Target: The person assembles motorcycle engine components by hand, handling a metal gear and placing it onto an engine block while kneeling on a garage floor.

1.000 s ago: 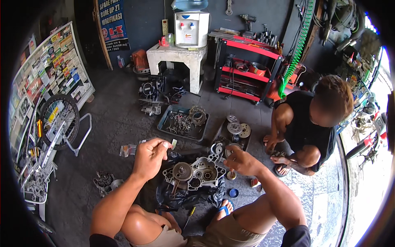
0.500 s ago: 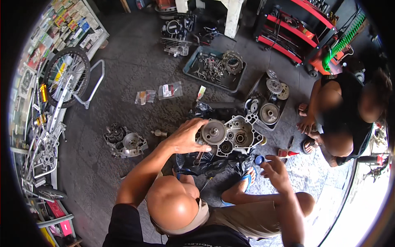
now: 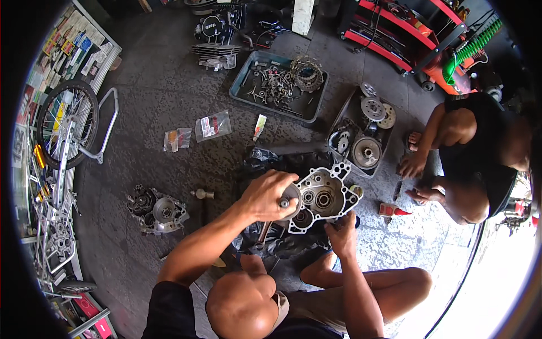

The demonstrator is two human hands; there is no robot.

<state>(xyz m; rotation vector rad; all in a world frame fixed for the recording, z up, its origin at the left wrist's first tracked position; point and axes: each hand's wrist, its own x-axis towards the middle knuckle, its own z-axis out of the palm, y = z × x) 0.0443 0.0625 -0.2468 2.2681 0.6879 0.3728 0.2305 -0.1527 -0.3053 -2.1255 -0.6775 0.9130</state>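
My left hand (image 3: pixel 265 195) is closed around the rim of a crankshaft (image 3: pixel 291 209), a round steel web with a shaft end standing up. Its connecting rod (image 3: pixel 262 231) sticks out toward me. The crankshaft sits at the left end of a grey metal crankcase half (image 3: pixel 333 195), whose bearings and bolt holes show. On the near right edge of that casing, my right hand (image 3: pixel 342 234) grips with bent fingers; its fingertips are partly hidden. A black plastic sheet (image 3: pixel 262 169) lies beneath the casing.
A second crankcase half (image 3: pixel 161 209) lies to the left, near a small metal part (image 3: pixel 202 194). Farther off are a tray (image 3: pixel 234 93) of small parts and a tray (image 3: pixel 358 168) of gears. A red bottle (image 3: pixel 389 210) and a crouching co-worker (image 3: pixel 480 152) are at right.
My right hand has come down and in to the near edge of the crankcase half. My left hand still holds the crankshaft, which is now tilted. The whole view has shifted.
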